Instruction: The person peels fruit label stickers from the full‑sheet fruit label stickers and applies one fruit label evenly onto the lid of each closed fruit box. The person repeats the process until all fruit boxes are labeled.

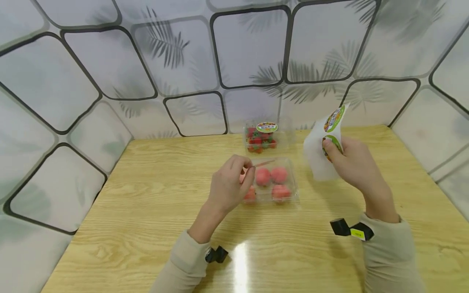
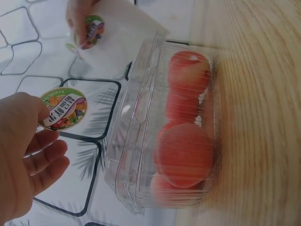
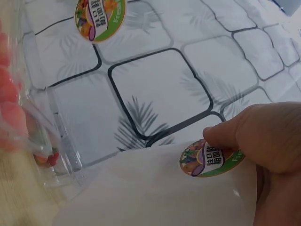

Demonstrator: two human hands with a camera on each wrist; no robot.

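Observation:
My left hand pinches an oval fruit label sticker by its edge between thumb and fingers, above a clear plastic box of peaches. From the head view the sticker appears nearly edge-on. The box's lid is down over the fruit in the left wrist view. Off to the right, my right hand holds up a white backing sheet, with the thumb over a printed sticker on it. Another sticker shows near the sheet's upper edge.
Behind the peach box stands a second clear box of strawberries, with an oval label on it. The wooden table is bordered by patterned wall covering at the back and sides.

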